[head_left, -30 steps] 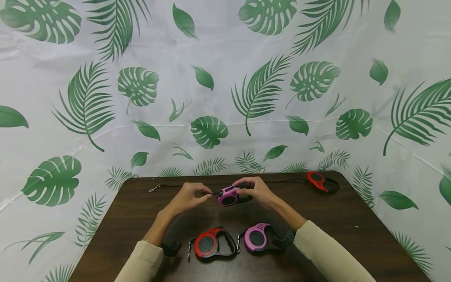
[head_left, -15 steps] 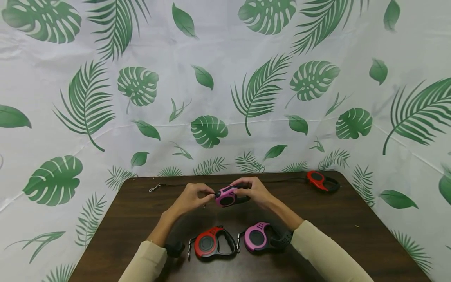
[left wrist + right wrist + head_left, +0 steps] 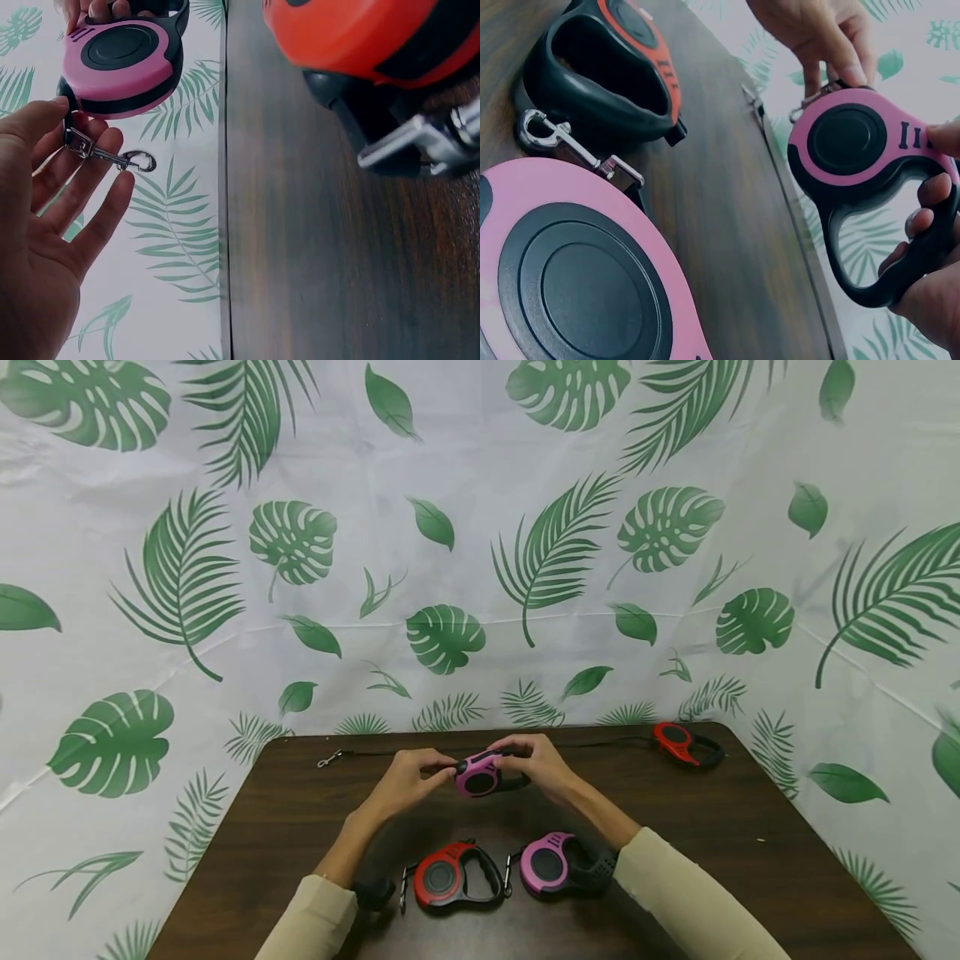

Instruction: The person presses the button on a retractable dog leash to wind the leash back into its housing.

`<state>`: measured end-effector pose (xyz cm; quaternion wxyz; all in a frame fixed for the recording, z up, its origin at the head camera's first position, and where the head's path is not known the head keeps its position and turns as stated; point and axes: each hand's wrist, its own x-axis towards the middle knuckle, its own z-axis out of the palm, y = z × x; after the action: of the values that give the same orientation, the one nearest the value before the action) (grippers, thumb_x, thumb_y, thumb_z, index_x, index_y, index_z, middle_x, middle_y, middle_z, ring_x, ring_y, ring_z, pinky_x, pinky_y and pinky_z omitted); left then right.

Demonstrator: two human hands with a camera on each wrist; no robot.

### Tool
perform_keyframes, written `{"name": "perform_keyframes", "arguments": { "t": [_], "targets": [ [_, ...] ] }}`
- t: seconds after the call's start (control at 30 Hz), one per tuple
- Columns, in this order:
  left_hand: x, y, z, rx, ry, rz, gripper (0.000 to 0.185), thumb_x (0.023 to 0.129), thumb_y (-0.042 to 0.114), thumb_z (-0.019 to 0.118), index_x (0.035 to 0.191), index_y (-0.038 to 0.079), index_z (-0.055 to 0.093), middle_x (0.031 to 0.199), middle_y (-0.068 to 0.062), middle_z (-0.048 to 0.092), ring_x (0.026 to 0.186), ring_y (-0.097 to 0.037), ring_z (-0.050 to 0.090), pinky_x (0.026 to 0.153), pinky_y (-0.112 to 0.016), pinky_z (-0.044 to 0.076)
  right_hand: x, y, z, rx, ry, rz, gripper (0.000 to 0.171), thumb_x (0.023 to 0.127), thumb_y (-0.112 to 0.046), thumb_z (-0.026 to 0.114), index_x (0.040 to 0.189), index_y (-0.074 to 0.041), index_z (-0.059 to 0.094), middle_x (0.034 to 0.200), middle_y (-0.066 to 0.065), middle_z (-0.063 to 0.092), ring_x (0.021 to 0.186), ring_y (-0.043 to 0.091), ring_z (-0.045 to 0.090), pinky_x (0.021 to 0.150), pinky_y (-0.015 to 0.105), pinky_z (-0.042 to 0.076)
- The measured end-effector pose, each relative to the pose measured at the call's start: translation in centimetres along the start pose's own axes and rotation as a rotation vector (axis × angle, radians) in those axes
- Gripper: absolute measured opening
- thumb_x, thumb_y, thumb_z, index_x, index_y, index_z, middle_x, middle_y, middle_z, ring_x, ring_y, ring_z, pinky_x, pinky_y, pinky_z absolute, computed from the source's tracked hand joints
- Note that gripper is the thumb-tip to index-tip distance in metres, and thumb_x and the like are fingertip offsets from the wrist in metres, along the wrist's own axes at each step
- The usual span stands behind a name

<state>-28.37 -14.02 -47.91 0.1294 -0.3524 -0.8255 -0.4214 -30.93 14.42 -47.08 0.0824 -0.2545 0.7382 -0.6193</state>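
Head view: we note the right hand (image 3: 543, 766) holding the pink leash (image 3: 480, 774) by its handle above the bench (image 3: 750, 843), fingers curled round, apparently steadying it while the left hand's (image 3: 408, 779) fingers pinch its clip (image 3: 105, 155).

Staged recording booth, leaf-print backdrop (image 3: 480, 527), table (image 3: 750, 835)

Leaf-print backdrop (image 3: 480, 527), dark wooden table (image 3: 750, 827)
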Motion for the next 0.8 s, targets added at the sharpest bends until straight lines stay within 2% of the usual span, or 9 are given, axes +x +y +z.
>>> {"name": "perform_keyframes", "arguments": {
  "t": [0.13,0.27,0.4,0.63,0.8],
  "targets": [
    [-0.1,0.0,-0.1,-0.009,-0.036,-0.043,0.020,0.097,0.008,0.078,0.115,0.000,0.079,0.105,-0.012,0.078,0.087,-0.020,0.077,0.079,-0.024,0.062,0.1,0.2,0.2,0.000,0.008,0.006,0.028,0.098,-0.013,0.076,0.122,0.001,0.075,0.117,0.014,0.076,0.105,0.022,0.069,0.095,0.038,0.055],
    [-0.3,-0.2,-0.1,-0.029,-0.067,-0.072,0.026,0.096,0.009,0.079,0.119,-0.002,0.077,0.109,-0.015,0.078,0.090,-0.020,0.077,0.079,-0.024,0.062,0.3,0.5,0.3,0.014,0.018,0.027,0.028,0.098,-0.012,0.075,0.122,0.002,0.075,0.113,0.013,0.075,0.096,0.021,0.066,0.082,0.031,0.053],
    [-0.4,-0.4,-0.1,-0.053,-0.086,-0.102,0.029,0.096,0.011,0.080,0.121,-0.003,0.075,0.111,-0.017,0.078,0.093,-0.024,0.078,0.079,-0.029,0.063,0.5,1.2,0.6,0.046,0.021,0.056,0.028,0.099,-0.012,0.075,0.121,0.003,0.075,0.107,0.008,0.075,0.085,0.022,0.059,0.069,0.030,0.048],
    [-1.2,-1.3,-0.1,-0.059,-0.132,-0.174,0.030,0.098,0.014,0.078,0.122,-0.003,0.073,0.114,-0.018,0.077,0.103,-0.030,0.077,0.083,-0.033,0.063,0.9,2.0,1.9,0.150,-0.009,0.167,0.030,0.100,-0.014,0.075,0.124,0.004,0.073,0.093,0.003,0.071,0.079,0.022,0.056,0.071,0.030,0.048],
    [-1.8,-1.8,-0.4,-0.059,-0.145,-0.247,0.029,0.099,0.017,0.077,0.123,0.001,0.074,0.116,-0.013,0.077,0.105,-0.025,0.075,0.085,-0.033,0.062,1.3,2.5,2.7,0.233,-0.010,0.244,0.032,0.100,-0.011,0.072,0.127,0.006,0.071,0.091,0.002,0.068,0.080,0.019,0.056,0.073,0.030,0.049]
  ]
}}
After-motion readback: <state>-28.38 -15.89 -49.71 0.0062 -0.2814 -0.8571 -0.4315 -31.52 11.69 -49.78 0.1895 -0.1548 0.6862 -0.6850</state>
